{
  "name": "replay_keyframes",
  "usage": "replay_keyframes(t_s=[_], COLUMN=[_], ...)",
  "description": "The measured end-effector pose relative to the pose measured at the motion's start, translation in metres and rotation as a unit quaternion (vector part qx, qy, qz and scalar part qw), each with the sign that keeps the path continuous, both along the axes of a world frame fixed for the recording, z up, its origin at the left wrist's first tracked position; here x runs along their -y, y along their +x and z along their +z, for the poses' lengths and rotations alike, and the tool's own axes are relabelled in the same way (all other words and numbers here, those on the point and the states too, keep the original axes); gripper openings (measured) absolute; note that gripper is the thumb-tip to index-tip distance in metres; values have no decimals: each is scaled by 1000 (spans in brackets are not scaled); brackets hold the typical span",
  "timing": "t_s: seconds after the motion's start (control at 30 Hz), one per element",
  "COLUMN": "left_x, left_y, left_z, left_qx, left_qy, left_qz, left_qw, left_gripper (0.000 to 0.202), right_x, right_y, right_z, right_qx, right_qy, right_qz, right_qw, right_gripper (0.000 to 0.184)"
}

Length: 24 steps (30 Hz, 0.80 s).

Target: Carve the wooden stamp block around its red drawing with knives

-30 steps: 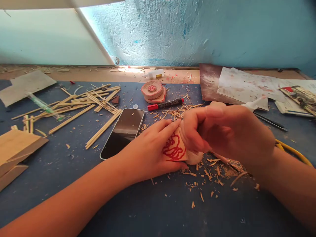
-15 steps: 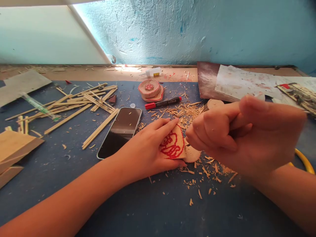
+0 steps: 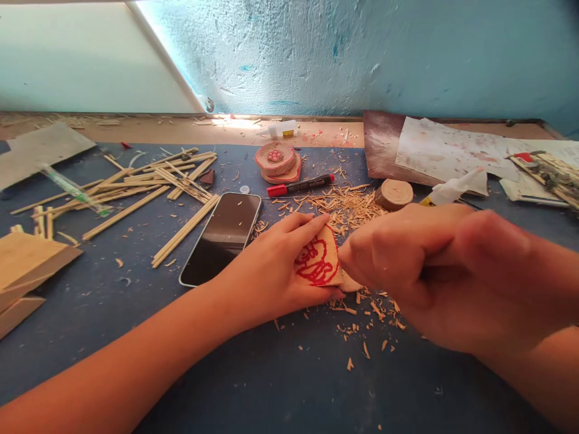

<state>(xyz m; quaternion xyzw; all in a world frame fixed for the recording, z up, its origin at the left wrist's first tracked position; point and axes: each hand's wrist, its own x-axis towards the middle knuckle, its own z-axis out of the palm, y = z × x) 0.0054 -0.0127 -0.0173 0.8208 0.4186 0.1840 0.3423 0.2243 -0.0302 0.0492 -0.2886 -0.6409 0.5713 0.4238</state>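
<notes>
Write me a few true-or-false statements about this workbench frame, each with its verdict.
1. The left hand holds down a wood piece marked with red lines. True.
2. The phone has a lit screen. False: it is dark.
3. The marker has a blue cap. False: its cap is red.
4. The right hand is closed in a fist beside the wood piece. True.
5. Loose shavings lie on the blue mat. True.

No legible text anywhere
</notes>
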Motion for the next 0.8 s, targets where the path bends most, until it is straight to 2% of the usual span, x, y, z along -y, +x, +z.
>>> replay_keyframes(t_s=[0.1,0.27,0.43,0.53,0.6,0.7,0.8], left_x=[1,1,3,3,3,4,4], left_y=[2,2,3,3,4,4,4], left_z=[4,-1,-2,0,0,0,0], left_qx=[-8,-7,-9,-17,-16,-10,-18], left_qy=[3,25,41,34,32,33,32], left_qz=[1,-1,-2,0,-1,-3,-4], left_qw=[1000,1000,999,999,999,999,999], left_gripper=[57,70,58,61,63,57,55], right_x=[0,-8,-16,-24,-24,-17,-13], right_y=[-1,0,-9,-12,-12,-12,-14], right_z=[-7,-24,-33,-35,-35,-31,-30], right_qx=[-15,-97,-133,-171,-180,-142,-116], right_qy=[-17,-21,-31,-47,-59,-35,-13], right_qz=[-9,-12,-45,-49,-28,7,5], right_qw=[1000,995,990,983,982,989,993], right_gripper=[82,74,66,66,67,68,69])
